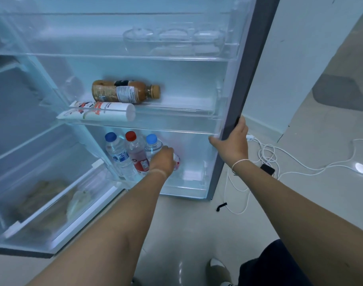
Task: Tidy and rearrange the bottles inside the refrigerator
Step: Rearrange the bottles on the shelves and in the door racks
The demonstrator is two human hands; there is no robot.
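The refrigerator door (236, 83) stands open, and my right hand (232, 144) grips its outer edge. In the bottom door bin stand a dark-blue-capped water bottle (116, 150), a red-capped pink drink bottle (136, 154) and a light-blue-capped water bottle (153, 144). My left hand (163, 161) is closed over the top of a white and pink bottle (177, 161) just right of them, hiding most of it. On the middle door shelf a brown bottle (125, 92) and a white bottle (98, 112) lie on their sides.
The top door shelf holds a clear egg tray (172, 41). The crisper drawer (52, 201) at the lower left contains bagged food. White cables (267, 153) and a black device (267, 169) lie on the floor right of the door. My foot (216, 269) is below.
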